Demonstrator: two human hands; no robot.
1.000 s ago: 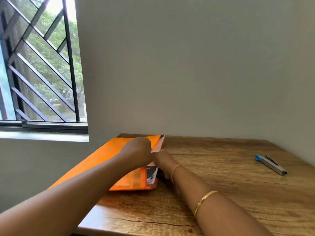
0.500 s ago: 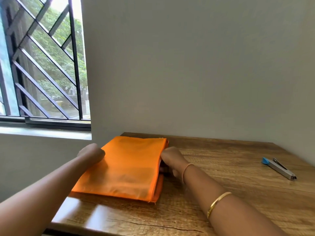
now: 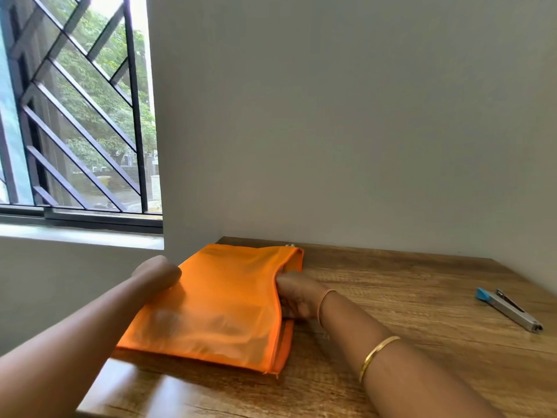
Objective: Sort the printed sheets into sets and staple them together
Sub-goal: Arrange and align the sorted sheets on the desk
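Observation:
An orange zip pouch [image 3: 217,300] lies flat at the left end of the wooden table [image 3: 391,297]. My left hand [image 3: 158,271] curls over the pouch's left edge and holds it. My right hand [image 3: 297,297] reaches into the pouch's open right side, where its fingers are hidden under the orange flap. The printed sheets are out of sight inside the pouch. A silver stapler with a blue end [image 3: 508,309] lies on the table at the far right, well away from both hands.
A grey wall runs along the table's back and right side. A barred window [image 3: 75,116] with a sill is at the left, beyond the table's left edge. Bare wood lies between the pouch and the stapler.
One second ago my left hand held the pouch's opening up, with sheets showing there. The pouch now lies flat, my left hand has moved to its left edge, and the sheets are hidden.

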